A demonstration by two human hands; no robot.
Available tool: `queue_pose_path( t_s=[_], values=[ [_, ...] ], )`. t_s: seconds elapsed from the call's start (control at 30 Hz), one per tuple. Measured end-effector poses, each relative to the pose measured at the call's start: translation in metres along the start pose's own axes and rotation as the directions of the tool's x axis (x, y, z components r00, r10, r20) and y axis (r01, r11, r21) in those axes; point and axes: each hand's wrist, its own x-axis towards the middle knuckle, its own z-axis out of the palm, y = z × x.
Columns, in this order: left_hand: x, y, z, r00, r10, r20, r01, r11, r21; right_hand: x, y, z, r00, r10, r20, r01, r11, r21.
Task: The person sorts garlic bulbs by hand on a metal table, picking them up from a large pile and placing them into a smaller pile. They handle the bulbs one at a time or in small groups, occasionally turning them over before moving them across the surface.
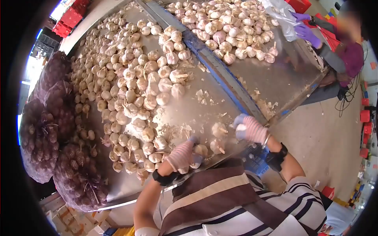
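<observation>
My left hand (182, 155), in a pink knit glove with blue fingertips, is curled around a garlic bulb (201, 150) at the near edge of the steel table (185, 106). My right hand (251, 129), gloved the same way, hovers at the table's corner with its fingers curled. What it holds is hidden. Two loose bulbs (219, 129) lie between my hands. A large heap of garlic (130, 82) covers the table's left and far parts, with scraps of papery skin (204, 96) on the bare metal.
A second steel table (275, 80) carries another garlic heap (226, 23). A co-worker's purple-gloved hands (305, 31) hold a clear bag (281, 15) there. Purple mesh sacks of garlic (51, 133) lie at the left. A blue crate (256, 159) sits under the table corner.
</observation>
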Motion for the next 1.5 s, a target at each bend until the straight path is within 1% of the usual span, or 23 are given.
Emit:
queue_pose_path(
  t_s=[0.03,0.1,0.17,0.23,0.33,0.4,0.43,0.47,0.53,0.57,0.63,0.77,0.83,0.87,0.93,0.97,1.07,1.13,1.2,1.23,1.33,1.4,1.5],
  values=[
    [-0.006,-0.005,0.001,0.998,0.058,-0.008,-0.057,0.926,-0.373,0.005,0.001,-0.010,0.986,0.126,0.113,-0.152,0.952,0.267],
    [-0.012,-0.010,-0.001,0.995,0.097,0.011,-0.049,0.600,-0.799,0.018,-0.011,-0.010,0.993,0.015,0.120,-0.022,0.998,0.056],
    [-0.018,-0.005,-0.008,0.997,0.059,0.051,0.013,0.524,-0.852,0.028,-0.044,-0.001,0.983,-0.041,0.179,0.107,0.919,-0.380],
    [-0.024,0.002,-0.012,0.993,0.066,0.100,0.074,0.322,-0.944,0.042,-0.047,0.023,0.959,-0.011,0.283,0.159,0.847,-0.507],
    [-0.019,0.000,-0.013,0.998,0.039,0.045,0.022,0.451,-0.892,0.054,-0.047,0.019,0.917,0.039,0.398,0.235,0.753,-0.614],
    [-0.015,0.006,-0.010,0.998,0.038,0.040,0.014,0.526,-0.850,0.055,-0.032,0.013,0.967,-0.143,0.211,0.155,0.987,-0.042],
    [-0.008,0.009,-0.005,0.984,0.147,-0.098,-0.176,0.806,-0.565,0.054,-0.034,0.017,0.976,-0.139,0.167,0.048,0.888,0.458],
    [-0.001,0.015,0.002,0.940,0.293,-0.176,-0.323,0.931,-0.171,0.051,-0.035,0.015,0.975,-0.139,0.170,0.048,0.889,0.455],
    [0.007,0.046,0.011,0.898,0.338,-0.281,-0.338,0.940,0.050,0.042,-0.047,0.000,0.853,0.018,0.521,-0.511,0.231,0.828],
    [0.014,0.058,0.009,0.944,0.324,-0.069,-0.295,0.916,0.271,0.037,-0.058,0.005,0.861,0.003,0.509,-0.508,0.073,0.858],
    [0.034,0.069,0.016,0.964,0.208,0.164,-0.264,0.794,0.547,0.029,-0.057,0.011,0.894,-0.011,0.448,-0.448,-0.021,0.894],
    [0.049,0.072,0.009,0.948,0.088,0.306,-0.259,0.772,0.581,0.022,-0.045,0.017,0.916,-0.100,0.388,-0.400,-0.312,0.862],
    [0.031,0.063,-0.004,0.961,0.236,-0.142,-0.182,0.931,0.317,0.019,-0.051,0.013,0.919,-0.076,0.387,-0.361,-0.557,0.748],
    [0.027,0.056,-0.005,0.961,0.237,-0.144,-0.182,0.930,0.319,0.020,-0.055,0.013,0.919,-0.078,0.386,-0.361,-0.556,0.749],
    [0.022,0.046,-0.008,0.705,0.273,-0.654,-0.422,0.903,-0.078,0.024,-0.061,0.016,0.968,0.070,0.241,-0.158,-0.576,0.802],
    [0.021,0.044,-0.007,0.701,0.270,-0.660,-0.421,0.904,-0.078,0.026,-0.046,0.026,0.972,-0.090,0.215,-0.200,-0.793,0.575],
    [0.015,0.062,-0.014,0.628,0.054,-0.776,-0.502,0.790,-0.352,0.044,-0.042,0.054,0.949,-0.310,0.065,-0.292,-0.777,0.557],
    [0.013,0.082,-0.029,0.429,0.319,-0.845,-0.365,0.917,0.161,0.051,-0.047,0.065,0.976,-0.188,0.113,-0.215,-0.716,0.665],
    [0.014,0.077,-0.034,0.440,0.282,-0.852,-0.334,0.933,0.136,0.057,-0.072,0.049,0.965,-0.025,0.262,-0.233,-0.545,0.805],
    [0.013,0.074,-0.038,0.457,0.238,-0.857,-0.360,0.931,0.067,0.062,-0.085,0.043,0.977,-0.099,0.189,-0.213,-0.508,0.835],
    [0.005,0.068,-0.043,0.497,0.227,-0.837,-0.450,0.893,-0.025,0.066,-0.074,0.047,0.964,-0.095,0.250,-0.261,-0.543,0.798],
    [-0.004,0.072,-0.044,0.540,0.181,-0.822,-0.666,0.688,-0.287,0.064,-0.080,0.042,0.963,-0.107,0.248,-0.264,-0.559,0.786],
    [-0.008,0.065,-0.047,0.445,0.152,-0.882,-0.736,0.623,-0.264,0.074,-0.079,0.029,0.970,-0.166,0.176,-0.242,-0.653,0.718]
  ],
)
